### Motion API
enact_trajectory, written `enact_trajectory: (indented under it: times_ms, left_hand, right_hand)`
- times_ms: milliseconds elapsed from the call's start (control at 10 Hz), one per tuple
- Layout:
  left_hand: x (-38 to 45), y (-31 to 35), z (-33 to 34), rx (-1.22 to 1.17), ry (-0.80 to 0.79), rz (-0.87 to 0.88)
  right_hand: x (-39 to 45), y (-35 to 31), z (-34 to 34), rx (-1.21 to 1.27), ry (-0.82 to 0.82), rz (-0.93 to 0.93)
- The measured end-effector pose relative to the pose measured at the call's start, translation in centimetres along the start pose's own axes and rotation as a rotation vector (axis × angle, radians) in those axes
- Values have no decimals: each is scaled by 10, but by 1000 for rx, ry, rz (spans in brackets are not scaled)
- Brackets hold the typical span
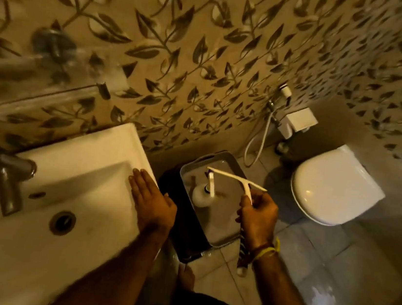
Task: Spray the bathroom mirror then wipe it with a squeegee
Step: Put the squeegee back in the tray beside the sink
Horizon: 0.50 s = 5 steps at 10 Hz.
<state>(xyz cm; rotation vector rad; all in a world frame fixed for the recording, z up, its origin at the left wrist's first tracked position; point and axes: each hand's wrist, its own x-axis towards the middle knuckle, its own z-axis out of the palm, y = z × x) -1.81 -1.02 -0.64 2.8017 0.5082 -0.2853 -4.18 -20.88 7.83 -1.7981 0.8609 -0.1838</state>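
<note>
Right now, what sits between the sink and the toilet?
In the head view, a grey tray on a dark stool, holding the spray bottle. The right hand holds the squeegee over it; the left hand rests on the sink rim.

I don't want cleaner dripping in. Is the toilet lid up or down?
Down. The white toilet lid lies flat and closed over the bowl, right of the tray.

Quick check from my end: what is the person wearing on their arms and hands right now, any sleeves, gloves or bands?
Both forearms are bare, with no sleeves or gloves in view. The left hand and its wrist carry nothing. The right hand has bands at the wrist: a yellow band and a thinner dark reddish thread beside it. No rings or watch can be made out.
</note>
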Motion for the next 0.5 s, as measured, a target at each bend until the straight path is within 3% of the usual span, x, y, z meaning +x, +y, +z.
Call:
enact_trajectory:
  times_ms: [100,300,500]
  left_hand:
    - [-2,0,-1,-170,26,4]
    - [-3,3,-3,-124,32,-53]
    - [-4,7,-6,-222,150,-56]
  right_hand:
    - [37,9,24,0,-3,72]
    - [103,29,82,-106,-143,181]
    - [123,42,113,-231,-240,275]
